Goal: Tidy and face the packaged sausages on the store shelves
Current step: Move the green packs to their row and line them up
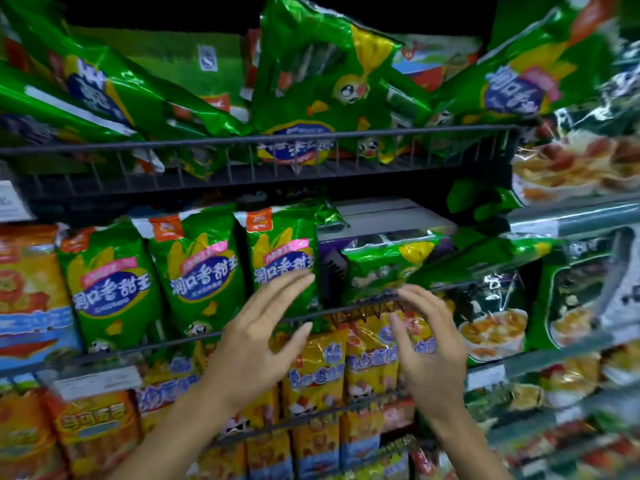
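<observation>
Green sausage packs [199, 271] stand upright in a row on the middle wire shelf [173, 339]. My left hand [256, 336] is raised in front of the third green pack [280, 258], fingers straight and spread, holding nothing. My right hand [429, 337] hovers with loosely bent fingers before a green pack lying flat [384, 261] and the yellow packs [370, 358] below it; no grip shows. On the top shelf, more green packs [311, 88] lean in disorder behind the wire rail [242, 142].
Orange and blue packs [27, 292] fill the left of the middle shelf. Packs with soup-bowl pictures [491, 327] stand to the right. Yellow and orange packs [93, 431] crowd the lower shelves. A bare gap [384, 216] shows behind the flat green pack.
</observation>
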A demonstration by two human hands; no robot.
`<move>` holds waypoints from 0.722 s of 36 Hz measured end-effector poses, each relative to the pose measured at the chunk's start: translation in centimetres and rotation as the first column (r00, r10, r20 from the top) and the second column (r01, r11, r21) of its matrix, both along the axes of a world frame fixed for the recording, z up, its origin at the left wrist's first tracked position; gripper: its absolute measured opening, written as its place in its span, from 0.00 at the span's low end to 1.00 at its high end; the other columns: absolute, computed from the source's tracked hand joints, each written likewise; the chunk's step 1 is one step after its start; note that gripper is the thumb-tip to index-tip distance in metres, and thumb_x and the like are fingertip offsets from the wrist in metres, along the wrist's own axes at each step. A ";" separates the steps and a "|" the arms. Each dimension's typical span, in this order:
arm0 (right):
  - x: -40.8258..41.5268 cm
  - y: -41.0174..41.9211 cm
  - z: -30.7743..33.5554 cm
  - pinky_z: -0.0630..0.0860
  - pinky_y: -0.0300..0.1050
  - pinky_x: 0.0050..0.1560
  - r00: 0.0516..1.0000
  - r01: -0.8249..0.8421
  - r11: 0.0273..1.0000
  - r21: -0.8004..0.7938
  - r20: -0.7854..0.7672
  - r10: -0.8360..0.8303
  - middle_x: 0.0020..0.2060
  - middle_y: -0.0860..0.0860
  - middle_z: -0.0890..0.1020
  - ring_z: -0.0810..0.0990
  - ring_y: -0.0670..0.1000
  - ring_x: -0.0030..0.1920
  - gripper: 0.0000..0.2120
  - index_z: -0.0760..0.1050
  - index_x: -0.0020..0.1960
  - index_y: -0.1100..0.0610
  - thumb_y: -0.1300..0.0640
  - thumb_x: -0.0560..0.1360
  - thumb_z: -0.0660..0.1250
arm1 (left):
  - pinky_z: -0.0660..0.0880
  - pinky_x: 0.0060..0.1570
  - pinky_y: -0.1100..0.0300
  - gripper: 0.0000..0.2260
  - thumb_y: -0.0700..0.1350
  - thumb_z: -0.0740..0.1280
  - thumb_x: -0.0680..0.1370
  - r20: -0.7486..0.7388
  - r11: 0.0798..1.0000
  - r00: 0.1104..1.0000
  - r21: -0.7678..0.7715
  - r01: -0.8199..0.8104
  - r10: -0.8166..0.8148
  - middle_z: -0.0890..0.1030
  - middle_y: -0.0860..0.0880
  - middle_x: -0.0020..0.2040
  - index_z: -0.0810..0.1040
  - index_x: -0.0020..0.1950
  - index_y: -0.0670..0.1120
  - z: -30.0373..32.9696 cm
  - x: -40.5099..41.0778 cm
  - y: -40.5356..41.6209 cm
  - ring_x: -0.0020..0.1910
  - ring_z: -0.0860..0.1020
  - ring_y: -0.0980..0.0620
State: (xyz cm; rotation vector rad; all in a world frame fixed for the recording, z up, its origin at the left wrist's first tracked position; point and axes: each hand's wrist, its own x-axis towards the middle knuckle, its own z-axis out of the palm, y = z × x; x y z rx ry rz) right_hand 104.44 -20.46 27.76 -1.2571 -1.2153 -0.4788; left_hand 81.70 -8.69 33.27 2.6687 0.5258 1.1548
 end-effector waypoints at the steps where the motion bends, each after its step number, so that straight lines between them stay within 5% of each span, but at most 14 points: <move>1: 0.5 -0.2 0.1 0.73 0.45 0.71 0.998 0.007 1.000 -0.007 -0.056 -0.007 0.68 0.39 0.76 0.75 0.46 0.70 0.19 0.75 0.70 0.53 0.60 0.80 0.71 | 0.58 0.76 0.67 0.28 0.58 0.66 0.83 0.012 0.995 1.000 -0.103 0.007 -0.006 0.60 0.69 0.79 0.59 0.82 0.65 0.2 1.0 -0.5 0.78 0.61 0.65; 4: 1.3 -0.6 0.8 0.75 0.53 0.70 0.979 -0.031 0.995 -0.091 -0.204 0.012 0.70 0.38 0.73 0.73 0.46 0.72 0.25 0.70 0.75 0.48 0.57 0.80 0.71 | 0.58 0.70 0.70 0.35 0.63 0.68 0.78 0.087 0.949 0.996 -0.314 0.033 -0.006 0.57 0.75 0.77 0.51 0.79 0.73 0.5 4.1 -1.4 0.74 0.61 0.74; 9: 1.8 -0.6 1.8 0.69 0.48 0.75 0.960 -0.119 0.968 -0.220 -0.276 0.055 0.76 0.38 0.67 0.66 0.40 0.76 0.33 0.60 0.80 0.43 0.47 0.79 0.68 | 0.59 0.63 0.75 0.39 0.63 0.73 0.75 0.166 0.906 0.986 -0.418 0.059 0.013 0.56 0.83 0.70 0.52 0.76 0.77 1.6 8.7 -1.8 0.67 0.59 0.83; 11: 1.7 -0.5 2.0 0.67 0.45 0.75 0.949 -0.166 0.954 -0.249 -0.303 0.086 0.76 0.37 0.67 0.64 0.37 0.76 0.34 0.57 0.81 0.39 0.44 0.79 0.67 | 0.65 0.63 0.76 0.35 0.58 0.77 0.74 0.204 0.873 0.979 -0.481 0.079 0.024 0.69 0.75 0.70 0.63 0.77 0.69 1.9 10.2 -1.6 0.67 0.68 0.76; 14: 1.9 -0.5 2.0 0.67 0.46 0.76 0.940 -0.203 0.944 -0.259 -0.322 0.114 0.77 0.38 0.68 0.65 0.38 0.76 0.35 0.57 0.81 0.39 0.48 0.79 0.70 | 0.78 0.55 0.67 0.18 0.54 0.80 0.72 0.265 0.838 0.963 -0.536 0.101 0.054 0.86 0.62 0.53 0.80 0.59 0.54 2.5 11.6 -1.4 0.54 0.83 0.63; 17: 2.2 -0.8 2.1 0.69 0.53 0.76 0.927 -0.247 0.942 -0.227 -0.340 0.161 0.76 0.37 0.68 0.66 0.39 0.76 0.33 0.60 0.80 0.40 0.49 0.79 0.70 | 0.82 0.51 0.57 0.16 0.56 0.79 0.69 0.334 0.848 0.939 -0.519 0.111 0.081 0.88 0.56 0.45 0.83 0.48 0.47 3.3 11.9 -1.4 0.47 0.86 0.58; 21: 2.3 -1.6 1.6 0.74 0.54 0.70 0.906 -0.272 0.959 -0.084 -0.358 0.225 0.72 0.37 0.73 0.72 0.45 0.74 0.26 0.67 0.76 0.39 0.49 0.79 0.68 | 0.70 0.33 0.73 0.17 0.53 0.79 0.69 0.475 0.884 0.861 -0.463 0.069 0.181 0.78 0.62 0.28 0.73 0.34 0.49 4.1 11.2 -1.7 0.29 0.76 0.65; 24: 1.9 -2.3 1.0 0.79 0.52 0.64 0.871 -0.304 0.953 0.014 -0.401 0.284 0.65 0.39 0.80 0.79 0.48 0.67 0.21 0.75 0.69 0.38 0.55 0.80 0.70 | 0.79 0.42 0.71 0.14 0.46 0.79 0.70 0.627 0.873 0.770 -0.434 0.223 0.116 0.84 0.56 0.33 0.77 0.36 0.40 4.5 10.1 -2.3 0.38 0.85 0.60; 26: 1.1 -2.6 0.7 0.81 0.46 0.60 0.835 -0.357 0.934 0.031 -0.437 0.334 0.60 0.40 0.83 0.82 0.47 0.62 0.18 0.78 0.63 0.36 0.56 0.79 0.70 | 0.80 0.51 0.67 0.06 0.44 0.78 0.70 0.706 0.873 0.704 -0.389 0.295 0.076 0.87 0.53 0.38 0.83 0.37 0.46 4.7 9.5 -3.1 0.46 0.88 0.55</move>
